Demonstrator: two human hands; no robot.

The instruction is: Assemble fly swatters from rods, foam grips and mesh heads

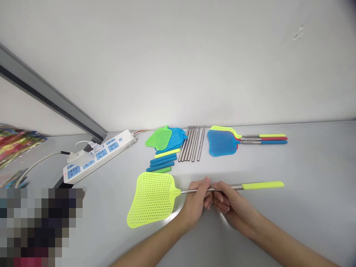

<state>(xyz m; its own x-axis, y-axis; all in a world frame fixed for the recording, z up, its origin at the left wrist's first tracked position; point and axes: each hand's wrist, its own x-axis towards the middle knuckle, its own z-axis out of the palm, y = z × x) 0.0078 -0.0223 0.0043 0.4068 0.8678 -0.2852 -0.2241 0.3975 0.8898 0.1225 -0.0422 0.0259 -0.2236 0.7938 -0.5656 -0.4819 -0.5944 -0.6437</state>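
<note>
A: Where's the yellow-green swatter (175, 191)?
B: Mid-table (308, 167), well short of the far edge. I've got the left hand (196, 194) grasping the metal rod (236, 187) on the head side, right hand (227, 200) grasping just beside it.

A: Step?
B: My read: mesh head (152, 200) and handle (263, 185) are on, rod being handled mid-length. Next move calls for both grips in line with the rod, no bending.

A: Orientation?
B: Long axis left-right, roughly parallel to the far edge. Head toward the left edge, handle toward the right.

A: Around it?
B: Nearer the far edge: loose heads (159, 139), sleeves (163, 161), loose rods (195, 144), three overlapping swatters (224, 144). Power strip (112, 147) left of those.
</note>
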